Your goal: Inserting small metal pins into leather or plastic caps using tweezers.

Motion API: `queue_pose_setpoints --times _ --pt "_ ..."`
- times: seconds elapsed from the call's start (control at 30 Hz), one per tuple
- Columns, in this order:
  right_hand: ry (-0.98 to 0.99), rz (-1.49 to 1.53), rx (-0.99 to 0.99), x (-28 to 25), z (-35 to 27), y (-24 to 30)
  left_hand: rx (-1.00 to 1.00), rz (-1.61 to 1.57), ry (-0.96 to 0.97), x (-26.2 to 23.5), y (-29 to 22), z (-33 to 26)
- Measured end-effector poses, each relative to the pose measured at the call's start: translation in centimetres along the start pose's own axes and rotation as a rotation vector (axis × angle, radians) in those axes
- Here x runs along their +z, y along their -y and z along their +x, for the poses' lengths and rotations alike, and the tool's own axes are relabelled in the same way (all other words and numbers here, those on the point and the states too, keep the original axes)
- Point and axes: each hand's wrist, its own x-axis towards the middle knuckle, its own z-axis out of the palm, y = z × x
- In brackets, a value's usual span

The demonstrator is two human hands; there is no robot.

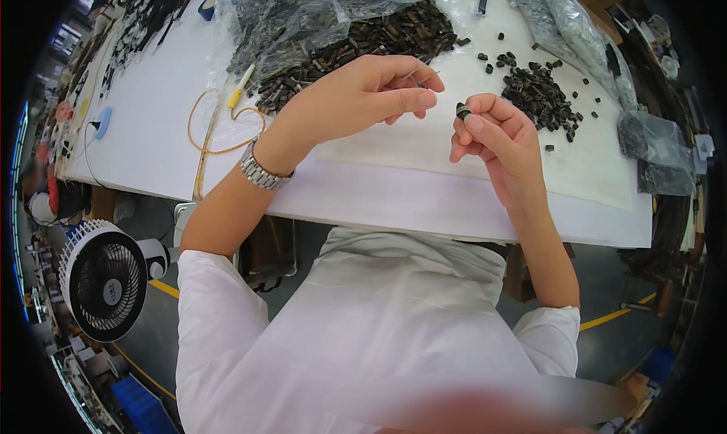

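My right hand (503, 135) pinches a small dark ring-like piece (463, 111) between thumb and fingertips, raised over the white table. To its left, my left hand (363, 93) has thumb and fingers curled together. A thin, pale sliver shows at its fingertips, too small to name. Behind my left hand spreads a large heap of dark brown and black small parts (394, 36), partly under clear plastic film (303, 17). Beyond my right hand lies a smaller pile of short black pieces (541, 97), with several strays around it.
The white table (424, 199) has its near edge at my waist. A yellow-and-white pen-like tool (241, 87) and a looped yellow cord (198, 146) lie left of my forearm. Plastic bags (655, 150) rest at the right edge. A fan (106, 282) stands lower left.
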Motion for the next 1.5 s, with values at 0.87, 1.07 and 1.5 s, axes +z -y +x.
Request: queue_pose_setpoints --times 0.87,1.07,1.5 --pt "-0.214 -0.068 -0.096 1.1 -1.6 -0.6 0.47 0.619 -0.28 3.7 0.2 -2.0" --pt "-0.225 -0.073 -0.104 1.2 -1.8 -0.7 0.439 0.711 -0.231 3.6 0.1 -2.3" --pt "-0.232 -0.228 -0.118 2.8 -1.6 -1.0 0.567 0.874 -0.227 4.5 0.5 -2.4"
